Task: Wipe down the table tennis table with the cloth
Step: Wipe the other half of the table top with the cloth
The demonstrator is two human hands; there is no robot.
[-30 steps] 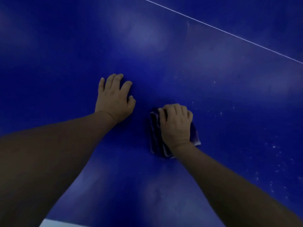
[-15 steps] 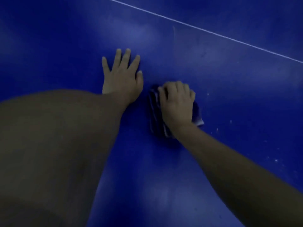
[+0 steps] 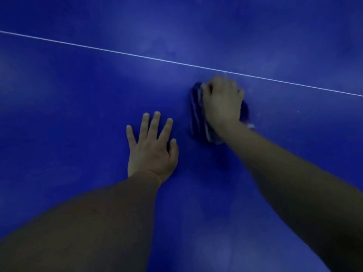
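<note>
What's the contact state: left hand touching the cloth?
Apart. The head view shows a strip of bare table between the thumb of the left hand and the striped edge of the cloth; only the right hand grips it.

Dim indoor games or sports space, deep blue table tennis table point(image 3: 78, 114) filling the view, thin white line point(image 3: 176, 63) running from nine o'clock towards three o'clock

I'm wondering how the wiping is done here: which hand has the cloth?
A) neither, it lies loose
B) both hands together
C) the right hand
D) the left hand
C: the right hand is curled over the striped cloth just short of the white line, while the left hand lies flat with spread fingers on the blue table tennis table.
</note>
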